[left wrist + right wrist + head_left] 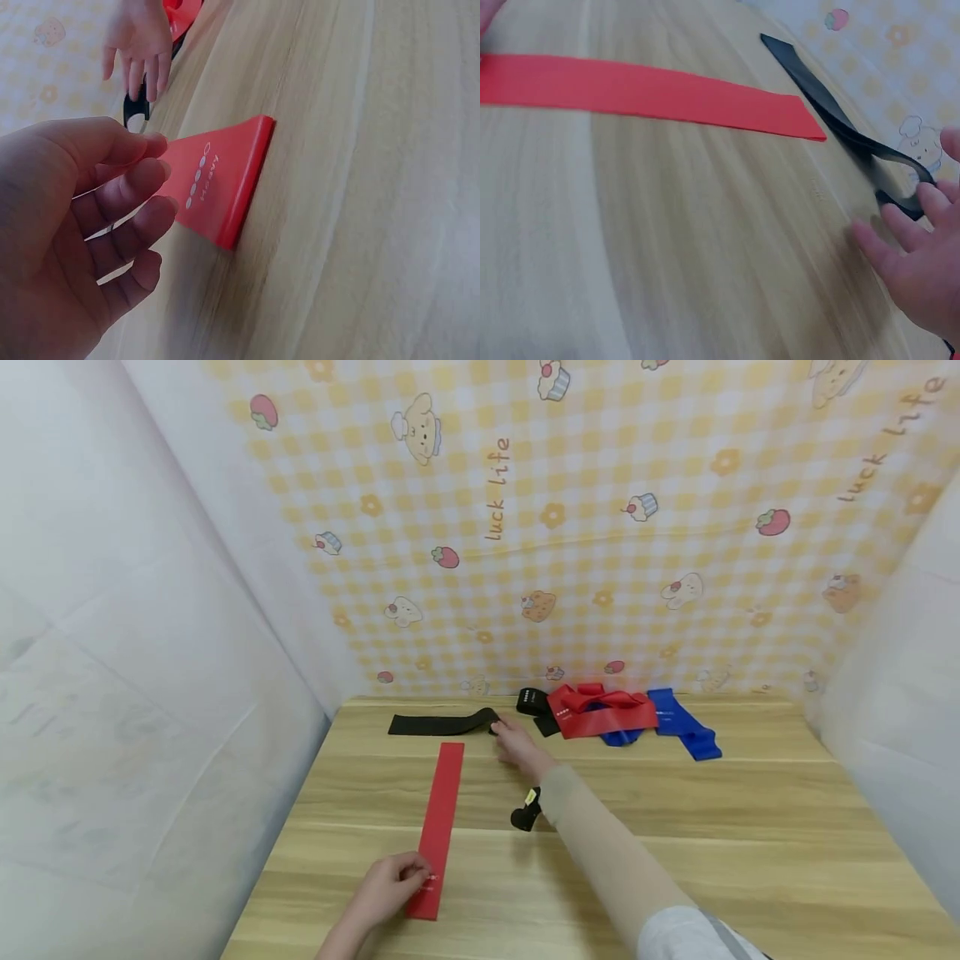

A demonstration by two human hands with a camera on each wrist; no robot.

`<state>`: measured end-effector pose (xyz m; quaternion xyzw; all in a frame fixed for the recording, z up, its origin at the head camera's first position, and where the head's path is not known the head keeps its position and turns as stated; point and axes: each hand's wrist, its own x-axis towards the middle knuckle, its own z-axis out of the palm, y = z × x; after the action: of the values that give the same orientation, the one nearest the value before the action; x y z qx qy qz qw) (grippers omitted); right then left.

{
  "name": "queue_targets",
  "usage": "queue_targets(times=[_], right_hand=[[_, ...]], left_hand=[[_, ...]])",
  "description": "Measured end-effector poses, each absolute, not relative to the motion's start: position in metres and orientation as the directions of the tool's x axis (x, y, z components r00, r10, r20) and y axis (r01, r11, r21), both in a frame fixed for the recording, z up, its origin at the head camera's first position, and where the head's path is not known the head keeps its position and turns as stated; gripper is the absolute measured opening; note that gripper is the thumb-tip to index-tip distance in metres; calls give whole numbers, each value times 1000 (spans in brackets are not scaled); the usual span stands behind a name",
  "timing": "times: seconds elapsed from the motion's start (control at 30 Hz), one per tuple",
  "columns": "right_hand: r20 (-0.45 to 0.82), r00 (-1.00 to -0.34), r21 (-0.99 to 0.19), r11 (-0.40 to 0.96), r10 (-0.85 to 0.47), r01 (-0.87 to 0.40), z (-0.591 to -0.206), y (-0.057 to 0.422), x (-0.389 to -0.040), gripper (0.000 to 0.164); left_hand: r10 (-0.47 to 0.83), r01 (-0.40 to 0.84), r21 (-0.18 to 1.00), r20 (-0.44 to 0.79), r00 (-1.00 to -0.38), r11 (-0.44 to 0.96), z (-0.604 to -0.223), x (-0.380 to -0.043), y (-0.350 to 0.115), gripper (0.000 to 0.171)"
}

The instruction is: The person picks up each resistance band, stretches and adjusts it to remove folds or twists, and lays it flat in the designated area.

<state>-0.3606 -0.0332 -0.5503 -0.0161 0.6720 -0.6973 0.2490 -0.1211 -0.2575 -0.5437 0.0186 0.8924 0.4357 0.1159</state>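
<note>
A red resistance band (442,814) lies flat on the table, its printed end nearest the viewer. Over that end hovers or rests my left hand (392,885), its fingers loosely bent and the thumb near the index finger; no grip on the band (214,187) shows. Farther back, a black resistance band (431,725) stretches sideways, its right end raised in a loop. My right hand (522,750) is at that looped end. In the right wrist view, the fingers of the right hand (922,255) are fairly straight and spread, fingertips beside or touching the black band (825,101).
Against the patterned back cloth (585,568) lie a folded black band (532,699), a bunched red band (607,718) and blue bands (686,727). A small black item with a yellow label (527,810) sits by my right forearm. White walls (135,693) flank the table.
</note>
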Motion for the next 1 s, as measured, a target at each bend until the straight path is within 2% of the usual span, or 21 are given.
queue_targets(times=[0.13, 0.27, 0.57, 0.77, 0.9, 1.0], right_hand=[[-182, -930, -972, 201, -319, 121, -549, -35, -353, 61], [-108, -946, -960, 278, -304, 20, -547, -33, -341, 65], [-49, -961, -957, 288, -272, -33, -546, -21, -321, 62], [36, -992, -965, 253, -120, -65, -545, -4, -317, 52], [80, -996, -938, 339, 29, -65, -545, 16, -318, 40], [132, -988, -899, 429, 83, -85, -547, 31, -320, 29]], left_hand=[[150, -66, 827, -179, -972, 558, -545, -129, -253, 10], [142, -80, 865, -171, -975, 495, -545, -143, -241, 14], [142, -183, 971, -206, -968, 155, -549, -179, -201, 31], [176, -223, 968, -240, -955, 113, -551, -191, -177, 37], [212, -212, 972, -230, -950, 103, -556, -192, -164, 35], [227, -215, 971, -233, -945, 105, -560, -192, -159, 32]])
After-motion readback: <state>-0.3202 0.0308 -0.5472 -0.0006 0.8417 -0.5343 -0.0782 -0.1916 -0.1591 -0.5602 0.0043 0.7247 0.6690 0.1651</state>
